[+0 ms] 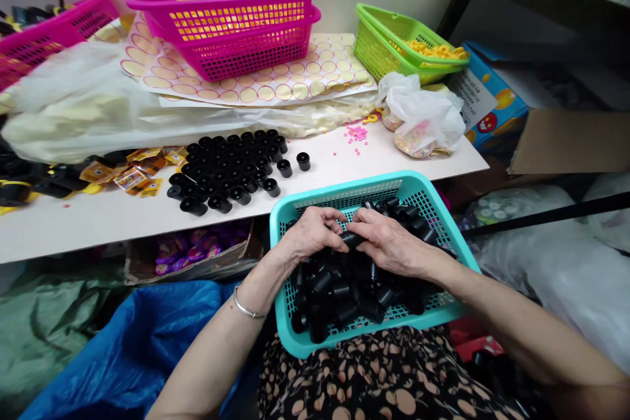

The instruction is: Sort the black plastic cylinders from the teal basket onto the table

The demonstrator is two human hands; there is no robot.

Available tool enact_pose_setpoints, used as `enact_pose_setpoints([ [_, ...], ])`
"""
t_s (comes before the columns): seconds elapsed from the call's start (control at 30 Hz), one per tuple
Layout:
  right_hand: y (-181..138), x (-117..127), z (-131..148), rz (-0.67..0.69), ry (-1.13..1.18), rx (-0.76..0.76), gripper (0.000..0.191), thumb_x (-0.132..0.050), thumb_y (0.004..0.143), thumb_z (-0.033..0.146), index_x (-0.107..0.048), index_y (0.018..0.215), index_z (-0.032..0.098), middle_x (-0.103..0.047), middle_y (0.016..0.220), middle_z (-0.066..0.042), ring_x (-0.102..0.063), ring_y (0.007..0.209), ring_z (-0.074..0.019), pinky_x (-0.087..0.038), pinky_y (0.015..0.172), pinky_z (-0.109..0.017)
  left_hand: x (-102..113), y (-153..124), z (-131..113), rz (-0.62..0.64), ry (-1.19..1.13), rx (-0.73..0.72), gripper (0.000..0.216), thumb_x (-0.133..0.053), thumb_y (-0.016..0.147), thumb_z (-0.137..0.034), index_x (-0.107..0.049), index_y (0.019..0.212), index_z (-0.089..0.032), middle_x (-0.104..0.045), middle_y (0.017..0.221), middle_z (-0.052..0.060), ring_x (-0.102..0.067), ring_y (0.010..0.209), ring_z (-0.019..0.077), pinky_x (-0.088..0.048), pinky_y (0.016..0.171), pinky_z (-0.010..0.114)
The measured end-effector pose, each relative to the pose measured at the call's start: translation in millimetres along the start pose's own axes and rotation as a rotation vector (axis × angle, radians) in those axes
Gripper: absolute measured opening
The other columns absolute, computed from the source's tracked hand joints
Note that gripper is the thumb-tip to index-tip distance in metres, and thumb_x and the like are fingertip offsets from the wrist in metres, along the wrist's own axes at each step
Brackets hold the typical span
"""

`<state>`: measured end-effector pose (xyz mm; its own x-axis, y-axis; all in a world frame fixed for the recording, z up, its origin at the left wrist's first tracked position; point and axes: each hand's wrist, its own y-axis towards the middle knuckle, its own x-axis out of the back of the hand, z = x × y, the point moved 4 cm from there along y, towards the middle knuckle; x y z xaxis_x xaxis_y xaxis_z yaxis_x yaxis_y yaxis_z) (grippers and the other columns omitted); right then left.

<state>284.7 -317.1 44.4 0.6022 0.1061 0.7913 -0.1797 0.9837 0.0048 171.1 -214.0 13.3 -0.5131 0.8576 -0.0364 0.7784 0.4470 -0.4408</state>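
Observation:
My left hand (315,234) and my right hand (391,243) meet over a turquoise basket (290,210). Between their fingertips is a small black plastic cylinder (351,239), lying on its side and pinched by both hands. Many similar black cylinders (344,308) lie loose in the basket below. The basket rests against my lap, its far edge by the table (319,177). On the table, to the left of the basket, black cup-shaped pieces (236,164) stand upright in close rows, with a few apart on the right.
Small orange packets (140,170) lie left of the rows. Behind stand a pink basket (224,6) and a green basket (394,46) with yellow rings. A tied plastic bag (423,118) sits near pink bits (357,133). A cardboard box (191,262) of purple packets is under the table.

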Motion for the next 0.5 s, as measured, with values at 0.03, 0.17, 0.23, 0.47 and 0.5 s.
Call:
enact_pose_setpoints([
  [0.03,0,0,-1,-0.041,0.037,-0.019,0.028,-0.046,0.080,0.005,-0.059,0.101,0.019,-0.048,0.091,-0.005,-0.047,0.085,-0.0175,-0.041,0.074,-0.032,1,1,2,-0.032,-0.070,-0.011,0.043,-0.078,0.041,-0.006,-0.068,0.082,-0.013,-0.058,0.064,-0.003,-0.048,0.055,0.0080,-0.037,0.054,0.022],
  [0.17,2,-2,-13,-0.211,0.263,-0.109,0.025,-0.056,0.077,0.009,-0.059,0.100,0.020,-0.050,0.093,-0.002,-0.050,0.084,-0.0152,-0.042,0.075,-0.030,5,-3,9,-0.150,-0.138,-0.070,0.040,-0.084,0.045,-0.019,-0.068,0.082,-0.013,-0.057,0.060,-0.003,-0.047,0.054,0.0087,-0.039,0.056,0.024],
  [0.23,3,-4,-18,-0.267,0.334,-0.142,0.025,-0.059,0.076,0.010,-0.060,0.098,0.021,-0.051,0.091,-0.002,-0.051,0.083,-0.0149,-0.042,0.073,-0.029,5,-8,7,-0.222,-0.028,-0.172,0.034,-0.082,0.053,-0.027,-0.071,0.082,-0.014,-0.059,0.063,-0.001,-0.052,0.060,0.0121,-0.041,0.061,0.026],
  [0.47,8,-12,-17,-0.320,0.427,-0.145,0.030,-0.055,0.072,0.005,-0.060,0.097,0.020,-0.053,0.087,-0.002,-0.050,0.079,-0.0146,-0.040,0.067,-0.027,-19,-26,0,-0.344,0.528,-0.589,0.035,-0.058,0.082,-0.034,-0.063,0.114,-0.019,-0.063,0.102,0.009,-0.057,0.095,0.0210,-0.044,0.086,0.032],
  [0.5,9,-12,-15,-0.301,0.422,-0.126,0.031,-0.054,0.072,0.005,-0.060,0.098,0.020,-0.053,0.087,-0.002,-0.050,0.079,-0.0145,-0.040,0.065,-0.027,-21,-26,1,-0.334,0.534,-0.605,0.036,-0.058,0.082,-0.034,-0.062,0.116,-0.020,-0.063,0.103,0.009,-0.057,0.096,0.0208,-0.044,0.087,0.032],
])
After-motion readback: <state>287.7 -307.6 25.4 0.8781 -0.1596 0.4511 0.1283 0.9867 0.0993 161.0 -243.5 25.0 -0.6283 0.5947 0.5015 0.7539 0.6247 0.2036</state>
